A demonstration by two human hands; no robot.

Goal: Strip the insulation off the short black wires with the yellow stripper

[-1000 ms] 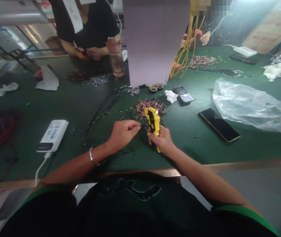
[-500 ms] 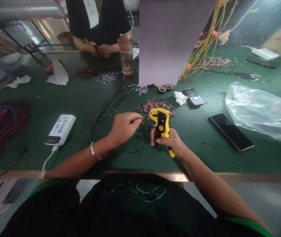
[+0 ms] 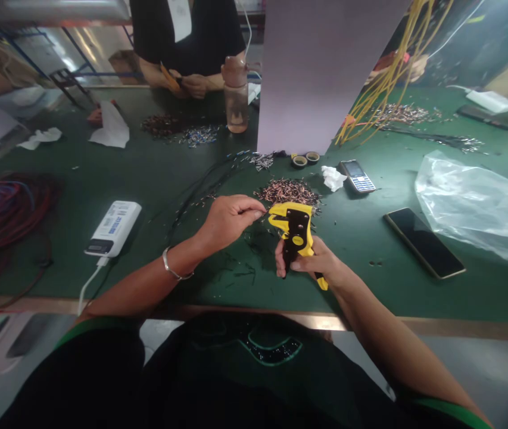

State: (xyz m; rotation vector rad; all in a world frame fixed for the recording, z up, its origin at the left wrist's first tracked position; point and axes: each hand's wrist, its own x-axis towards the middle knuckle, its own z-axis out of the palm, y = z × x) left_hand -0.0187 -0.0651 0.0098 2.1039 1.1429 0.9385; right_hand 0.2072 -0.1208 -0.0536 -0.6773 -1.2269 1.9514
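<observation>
While the left hand's (image 3: pixel 229 220) fingertips (image 3: pixel 256 208) pinch a thin wire (image 3: pixel 266 212), hardly visible, its tip sits just beside the wire stripper (image 3: pixel 296 229) head. The right hand (image 3: pixel 314 265) is clenched on the handles. Likely the feeding-in step, which calls for aligning the tip with the jaws. A terminal pile (image 3: pixel 287 192) lies just beyond.

Cannot make out what left fingers (image 3: pixel 248 210) pinch: too thin. Mostly hidden inside right hand (image 3: pixel 317 266): stripper (image 3: pixel 297 226) handles. Cut off at right edge: bag (image 3: pixel 472 202).
</observation>
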